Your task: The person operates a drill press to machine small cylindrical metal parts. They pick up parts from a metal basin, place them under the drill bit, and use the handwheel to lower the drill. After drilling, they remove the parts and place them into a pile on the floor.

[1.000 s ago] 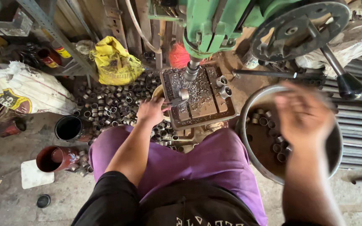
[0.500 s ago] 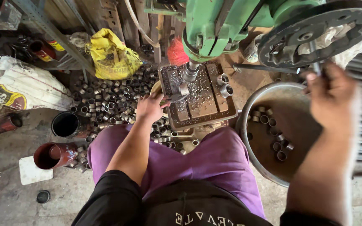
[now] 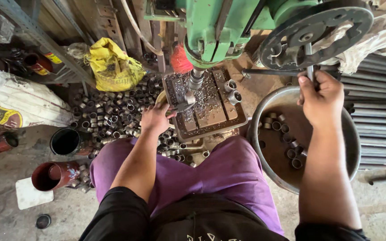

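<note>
Right hand (image 3: 320, 98) clenched around thin steel feed lever (image 3: 309, 62) of green bench drill press (image 3: 222, 27), below its dark spoked wheel (image 3: 318, 31). Left hand (image 3: 156, 118) grips small grey clamp piece (image 3: 183, 105) at near-left edge of chip-strewn slotted drill surface (image 3: 211, 111), under the spindle. Round metal basin (image 3: 351, 134) with short steel rings lies under right forearm. Heap of grey steel rings (image 3: 108, 114) on floor, left.

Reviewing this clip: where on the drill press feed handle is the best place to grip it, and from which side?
Grip the bare metal rod below the spoked wheel, as the right hand does, fingers wrapped from the near side. The rod sticks out toward the person, free of the green machine body.
</note>
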